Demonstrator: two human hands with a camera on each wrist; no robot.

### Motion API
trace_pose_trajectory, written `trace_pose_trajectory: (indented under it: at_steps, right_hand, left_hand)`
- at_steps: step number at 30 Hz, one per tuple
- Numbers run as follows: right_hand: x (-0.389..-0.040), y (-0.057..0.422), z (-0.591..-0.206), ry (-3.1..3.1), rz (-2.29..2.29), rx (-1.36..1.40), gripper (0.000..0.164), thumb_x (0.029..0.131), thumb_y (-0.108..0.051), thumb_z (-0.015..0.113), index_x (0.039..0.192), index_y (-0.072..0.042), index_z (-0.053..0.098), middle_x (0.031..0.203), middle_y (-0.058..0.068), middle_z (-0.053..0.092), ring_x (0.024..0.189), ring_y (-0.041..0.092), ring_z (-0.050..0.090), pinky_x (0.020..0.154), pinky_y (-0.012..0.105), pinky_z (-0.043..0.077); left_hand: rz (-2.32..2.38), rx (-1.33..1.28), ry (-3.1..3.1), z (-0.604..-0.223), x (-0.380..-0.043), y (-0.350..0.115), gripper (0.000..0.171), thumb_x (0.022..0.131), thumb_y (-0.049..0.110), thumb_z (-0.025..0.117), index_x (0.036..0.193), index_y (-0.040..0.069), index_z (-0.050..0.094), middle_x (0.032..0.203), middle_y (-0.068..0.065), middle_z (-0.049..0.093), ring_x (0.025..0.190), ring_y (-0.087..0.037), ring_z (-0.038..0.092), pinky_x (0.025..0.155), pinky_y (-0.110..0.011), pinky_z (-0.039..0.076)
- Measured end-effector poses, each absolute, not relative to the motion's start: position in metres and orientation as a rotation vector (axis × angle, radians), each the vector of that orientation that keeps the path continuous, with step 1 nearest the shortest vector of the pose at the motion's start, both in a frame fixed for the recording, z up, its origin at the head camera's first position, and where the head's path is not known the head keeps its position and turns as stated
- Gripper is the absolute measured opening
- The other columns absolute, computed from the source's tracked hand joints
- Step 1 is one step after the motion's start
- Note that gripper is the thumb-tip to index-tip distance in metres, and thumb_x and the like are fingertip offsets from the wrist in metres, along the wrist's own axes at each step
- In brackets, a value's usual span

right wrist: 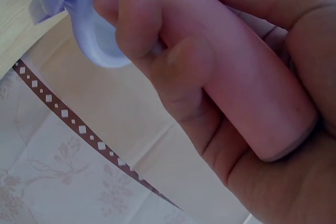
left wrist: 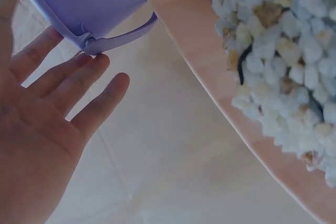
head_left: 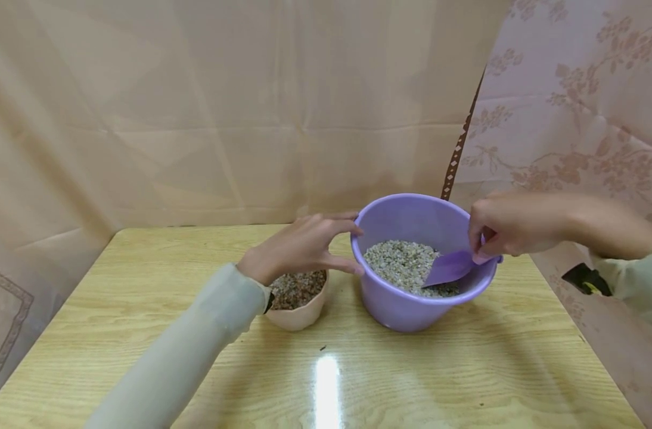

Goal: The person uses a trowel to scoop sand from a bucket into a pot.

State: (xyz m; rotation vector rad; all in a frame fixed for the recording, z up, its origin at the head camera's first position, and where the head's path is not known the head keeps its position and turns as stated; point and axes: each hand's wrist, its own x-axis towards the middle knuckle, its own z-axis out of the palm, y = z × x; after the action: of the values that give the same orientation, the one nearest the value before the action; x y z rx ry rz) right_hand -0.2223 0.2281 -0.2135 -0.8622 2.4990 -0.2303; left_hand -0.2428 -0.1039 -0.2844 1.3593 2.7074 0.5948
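A purple bucket (head_left: 398, 316) stands on the table with pale gravel (head_left: 398, 262) inside. My right hand (head_left: 511, 226) grips a small trowel over its right rim; the purple blade (head_left: 449, 268) tilts down, its tip at the gravel. In the right wrist view, fingers curl round the trowel's pink handle (right wrist: 241, 77). My left hand (head_left: 310, 241) touches the bucket's left rim with spread, fairly straight fingers, which lie by the bucket's handle joint in the left wrist view. Under that wrist sits a pale pink pot (head_left: 299, 316) with whitish and brown stones (left wrist: 286, 51), partly hidden by the arm.
The wood-patterned table (head_left: 117, 333) bears a small dark speck (head_left: 323, 348) in front of the pot. Beige cloth (head_left: 240, 119) hangs behind, and flower-patterned cloth (head_left: 583, 107) is at the right.
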Motion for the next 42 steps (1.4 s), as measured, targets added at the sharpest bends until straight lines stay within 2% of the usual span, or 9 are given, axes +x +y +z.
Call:
trace_pose_trajectory:
  at_steps: [6, 13, 23, 31, 35, 42]
  right_hand:
    - [-0.225, 0.221, -0.221, 2.512, -0.237, -0.895, 0.015, 0.083, -0.006, 0.077, 0.078, -0.020, 0.078, 0.069, -0.008, 0.067, 0.056, 0.008, 0.060, 0.053, 0.024, 0.050]
    - [-0.228, 0.214, -0.235, 2.538, -0.223, -0.978, 0.011, 0.081, -0.007, 0.079, 0.080, -0.018, 0.079, 0.069, -0.009, 0.068, 0.057, 0.004, 0.059, 0.053, 0.022, 0.050]
    - [-0.234, 0.210, -0.247, 2.569, -0.232, -1.012, 0.014, 0.079, -0.003, 0.079, 0.079, -0.018, 0.076, 0.072, -0.008, 0.067, 0.062, 0.005, 0.059, 0.055, 0.019, 0.050]
    - [-0.236, 0.209, -0.256, 2.581, -0.231, -1.050, 0.017, 0.080, -0.003, 0.079, 0.077, -0.020, 0.074, 0.070, -0.011, 0.065, 0.060, 0.005, 0.057, 0.055, 0.023, 0.049]
    - [-0.239, 0.207, -0.264, 2.586, -0.224, -1.152, 0.014, 0.080, -0.007, 0.080, 0.081, -0.020, 0.076, 0.073, -0.012, 0.066, 0.061, 0.002, 0.055, 0.058, 0.024, 0.049]
    - [-0.243, 0.212, -0.272, 2.572, -0.282, -1.195, 0.018, 0.079, -0.005, 0.081, 0.080, -0.022, 0.078, 0.072, -0.015, 0.068, 0.059, 0.000, 0.054, 0.057, 0.024, 0.048]
  left_hand:
    - [0.602, 1.369, 2.708, -0.284, -0.243, -0.098, 0.071, 0.078, 0.057, 0.077, 0.127, 0.007, 0.064, 0.147, -0.013, 0.050, 0.126, -0.025, 0.057, 0.107, -0.038, 0.040]
    - [0.578, 1.345, 2.717, -0.287, -0.244, -0.095, 0.072, 0.078, 0.059, 0.077, 0.127, 0.008, 0.064, 0.151, -0.014, 0.045, 0.131, -0.027, 0.053, 0.109, -0.038, 0.038]
    - [0.594, 1.348, 2.722, -0.286, -0.243, -0.096, 0.074, 0.077, 0.057, 0.078, 0.128, 0.006, 0.063, 0.150, -0.014, 0.045, 0.128, -0.026, 0.056, 0.107, -0.037, 0.040]
    - [0.590, 1.341, 2.740, -0.284, -0.244, -0.096, 0.075, 0.077, 0.057, 0.079, 0.129, 0.006, 0.063, 0.133, -0.008, 0.064, 0.107, -0.019, 0.067, 0.096, -0.035, 0.047]
    - [0.585, 1.334, 2.752, -0.284, -0.244, -0.097, 0.076, 0.076, 0.057, 0.079, 0.130, 0.006, 0.062, 0.126, -0.004, 0.068, 0.107, -0.019, 0.067, 0.095, -0.036, 0.047]
    - [0.578, 1.344, 2.753, -0.285, -0.243, -0.096, 0.078, 0.075, 0.059, 0.078, 0.131, 0.007, 0.061, 0.127, -0.003, 0.068, 0.111, -0.019, 0.065, 0.096, -0.036, 0.046]
